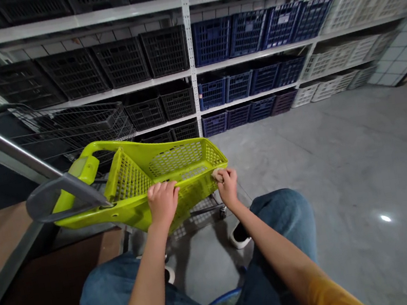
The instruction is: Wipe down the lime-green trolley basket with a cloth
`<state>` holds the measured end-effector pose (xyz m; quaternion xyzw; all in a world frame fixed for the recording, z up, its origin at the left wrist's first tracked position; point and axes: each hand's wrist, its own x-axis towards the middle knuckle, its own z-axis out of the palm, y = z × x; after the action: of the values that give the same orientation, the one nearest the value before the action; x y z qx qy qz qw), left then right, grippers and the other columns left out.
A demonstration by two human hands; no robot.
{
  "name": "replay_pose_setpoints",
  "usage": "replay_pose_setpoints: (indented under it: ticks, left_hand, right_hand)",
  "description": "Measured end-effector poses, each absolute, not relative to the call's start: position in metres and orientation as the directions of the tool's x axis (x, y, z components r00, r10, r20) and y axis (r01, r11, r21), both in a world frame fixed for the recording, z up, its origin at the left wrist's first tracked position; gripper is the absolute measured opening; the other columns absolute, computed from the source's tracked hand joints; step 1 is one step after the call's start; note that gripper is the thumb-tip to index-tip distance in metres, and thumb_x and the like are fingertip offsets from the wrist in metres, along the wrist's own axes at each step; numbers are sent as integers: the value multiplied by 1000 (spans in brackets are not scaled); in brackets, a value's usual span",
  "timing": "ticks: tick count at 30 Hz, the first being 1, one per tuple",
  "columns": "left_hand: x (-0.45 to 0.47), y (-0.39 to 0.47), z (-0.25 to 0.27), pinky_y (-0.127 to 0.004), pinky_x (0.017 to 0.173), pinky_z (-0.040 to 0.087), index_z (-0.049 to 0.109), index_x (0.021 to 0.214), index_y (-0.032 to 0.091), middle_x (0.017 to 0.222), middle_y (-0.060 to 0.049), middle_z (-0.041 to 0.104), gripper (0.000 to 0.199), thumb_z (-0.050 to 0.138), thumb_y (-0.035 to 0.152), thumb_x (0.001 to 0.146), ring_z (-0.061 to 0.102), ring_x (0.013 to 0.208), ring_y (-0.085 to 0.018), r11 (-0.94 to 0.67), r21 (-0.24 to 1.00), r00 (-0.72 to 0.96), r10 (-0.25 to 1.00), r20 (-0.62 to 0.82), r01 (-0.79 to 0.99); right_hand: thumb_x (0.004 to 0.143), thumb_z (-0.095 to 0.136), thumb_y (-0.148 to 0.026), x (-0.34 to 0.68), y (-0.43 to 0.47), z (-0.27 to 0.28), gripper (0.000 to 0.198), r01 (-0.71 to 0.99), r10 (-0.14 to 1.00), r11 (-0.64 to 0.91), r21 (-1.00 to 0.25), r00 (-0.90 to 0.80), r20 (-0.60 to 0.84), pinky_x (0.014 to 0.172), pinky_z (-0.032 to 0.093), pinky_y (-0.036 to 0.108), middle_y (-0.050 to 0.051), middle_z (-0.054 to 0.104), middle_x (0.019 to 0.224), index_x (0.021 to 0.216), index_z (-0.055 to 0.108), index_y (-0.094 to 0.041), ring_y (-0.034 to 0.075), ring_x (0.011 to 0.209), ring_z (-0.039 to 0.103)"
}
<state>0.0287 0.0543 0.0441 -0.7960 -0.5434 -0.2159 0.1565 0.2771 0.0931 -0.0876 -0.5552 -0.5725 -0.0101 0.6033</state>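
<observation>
In front of me stands a lime-green shopping cart (196,178) with a perforated plastic basket and a grey-and-green handle end at the left. My left hand (162,203) grips the near rim of the basket, its fingers curled over the edge. At the right end of the same rim, my right hand (227,185) is closed on a small beige cloth (217,174), which touches the cart's corner. Most of the cloth is hidden by the fingers. A small wheel (223,212) shows under the basket.
White shelving (188,30) along the wall holds black crates (122,62), blue crates (212,41) and white crates (343,9). Behind the green cart stands a dark wire cart (85,123). A metal rail (1,137) slants in at the left. Grey floor (345,160) stretches right.
</observation>
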Motion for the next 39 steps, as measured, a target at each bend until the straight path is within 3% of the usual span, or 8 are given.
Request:
replay_pose_setpoints:
  ticks: [3,9,18,24,30,35,37,39]
  left_hand:
    - [29,53,44,-43,92,35,68,108,24,95,-7,73,25,50,36,96,59,95,-27,-364,-20,323,798,509,931]
    - [31,50,47,-43,92,35,67,109,24,97,-7,73,24,50,34,96,59,96,-27,-355,-15,314,805,503,935]
    - [33,50,44,-43,93,35,67,108,25,96,-7,72,25,49,36,96,59,95,-26,-344,3,298,817,493,939]
    - [34,46,44,-45,94,34,67,110,24,96,-9,72,26,48,33,96,58,97,-28,-351,27,293,819,493,936]
    - [34,38,44,-45,93,34,67,110,24,96,-9,71,27,46,34,97,58,96,-28,-323,9,277,825,493,946]
    - [31,38,46,-45,94,34,66,112,24,98,-9,71,27,45,33,97,58,98,-28,-323,-5,283,823,492,946]
    - [30,38,47,-45,95,33,66,112,24,99,-9,71,27,45,33,97,58,98,-28,-328,-7,289,821,493,945]
    - [29,38,46,-44,95,34,66,113,24,98,-9,71,28,45,34,97,58,98,-28,-332,-8,293,820,491,943]
  right_hand:
    - [74,46,-9,275,97,-92,31,639,605,378,-670,377,701,92,43,38,7,50,106,97,63,-19,20,101,48]
    - [74,50,-18,271,65,-161,11,535,787,243,-809,379,486,78,46,34,2,50,81,78,61,-20,18,80,49]
    - [80,54,-19,280,110,-77,21,524,570,317,-791,561,600,93,43,37,6,45,105,100,57,-21,19,100,48]
    - [78,50,-24,264,89,-138,12,456,666,211,-865,580,469,82,45,32,2,45,89,87,57,-20,17,84,49]
    - [75,48,-18,212,82,-146,19,296,603,110,-949,739,301,89,43,35,4,43,91,93,53,-20,20,88,47]
    - [70,46,-8,140,45,-135,24,396,820,382,-835,272,504,89,45,36,6,50,95,87,57,-21,21,93,50]
    - [66,45,-6,141,37,-134,29,409,817,516,-752,29,576,89,45,35,6,52,98,87,58,-21,21,95,51]
    - [62,46,-7,165,39,-130,31,426,812,531,-732,-9,584,87,45,33,5,52,97,87,59,-21,20,94,51]
